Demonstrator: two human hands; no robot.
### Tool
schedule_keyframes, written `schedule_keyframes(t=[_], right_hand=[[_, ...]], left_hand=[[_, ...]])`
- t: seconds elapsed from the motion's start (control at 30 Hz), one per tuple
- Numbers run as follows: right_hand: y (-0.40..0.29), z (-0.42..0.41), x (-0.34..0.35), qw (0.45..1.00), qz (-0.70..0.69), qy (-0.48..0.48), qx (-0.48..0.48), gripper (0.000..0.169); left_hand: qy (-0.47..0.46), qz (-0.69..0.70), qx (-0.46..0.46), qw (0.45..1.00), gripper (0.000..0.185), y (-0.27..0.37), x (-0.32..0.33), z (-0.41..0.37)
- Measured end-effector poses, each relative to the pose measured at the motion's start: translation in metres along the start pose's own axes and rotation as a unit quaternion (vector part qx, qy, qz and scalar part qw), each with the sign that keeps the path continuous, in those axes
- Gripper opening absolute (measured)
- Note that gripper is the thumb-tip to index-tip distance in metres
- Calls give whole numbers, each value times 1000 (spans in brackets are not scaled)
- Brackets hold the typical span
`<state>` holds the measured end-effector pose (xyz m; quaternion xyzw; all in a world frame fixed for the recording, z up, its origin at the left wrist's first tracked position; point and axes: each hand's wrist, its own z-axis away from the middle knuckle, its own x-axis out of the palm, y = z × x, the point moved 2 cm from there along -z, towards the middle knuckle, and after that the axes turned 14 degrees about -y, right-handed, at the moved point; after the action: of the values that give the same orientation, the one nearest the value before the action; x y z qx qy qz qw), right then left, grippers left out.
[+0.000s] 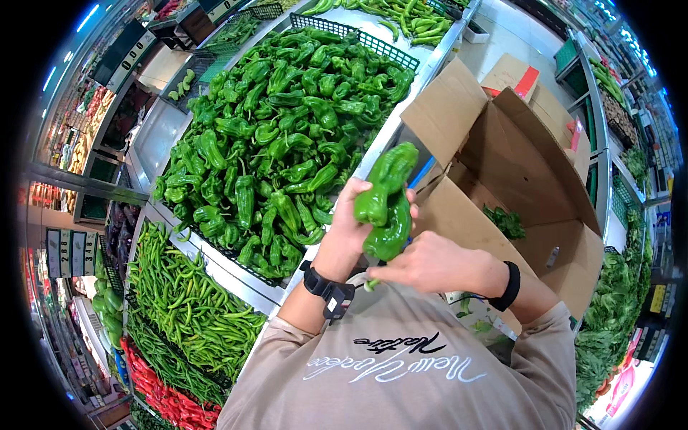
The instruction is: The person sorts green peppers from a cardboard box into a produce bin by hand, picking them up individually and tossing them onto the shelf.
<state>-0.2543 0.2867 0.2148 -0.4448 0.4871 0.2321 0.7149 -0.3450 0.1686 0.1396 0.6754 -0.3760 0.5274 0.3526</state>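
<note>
My left hand [349, 228] grips a large, glossy green pepper [386, 199] with a wrinkled, folded body. The pepper is held upright in front of my chest, between the crate of peppers and the open box. My right hand [435, 263] is at its lower end, with fingers near the pale green stem [371, 285]; whether they pinch the stem is not clear. To the left, a heap of wrinkled green peppers [269, 140] fills a dark green plastic crate [355, 40].
An open cardboard box [543, 177] with some green leaves [505, 221] inside stands at the right. Thin green chillies [188, 306] and red peppers [161, 381] lie at lower left. A metal display edge [379, 145] runs beside my left arm. Leafy greens [618, 322] line the far right.
</note>
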Motion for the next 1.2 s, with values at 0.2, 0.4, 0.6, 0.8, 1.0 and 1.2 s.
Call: schedule_keyframes(t=[0.2, 0.4, 0.6, 0.8, 1.0, 1.2], right_hand=[[42, 13, 33, 937, -259, 144, 186, 24], [46, 0, 69, 791, -499, 209, 287, 49], [28, -3, 86, 883, -327, 186, 281, 67], [21, 9, 81, 846, -414, 221, 254, 57], [18, 27, 85, 806, -462, 268, 254, 52], [-2, 48, 70, 794, -427, 299, 313, 55]], left_hand=[[226, -33, 183, 956, 46, 40, -33, 24], [328, -3, 298, 896, 36, 56, -43, 52], [343, 32, 321, 882, 39, 59, -51, 56], [338, 15, 305, 890, 38, 63, -59, 55], [338, -2, 296, 893, 42, 58, -64, 45], [346, 58, 275, 895, 45, 52, -111, 40]])
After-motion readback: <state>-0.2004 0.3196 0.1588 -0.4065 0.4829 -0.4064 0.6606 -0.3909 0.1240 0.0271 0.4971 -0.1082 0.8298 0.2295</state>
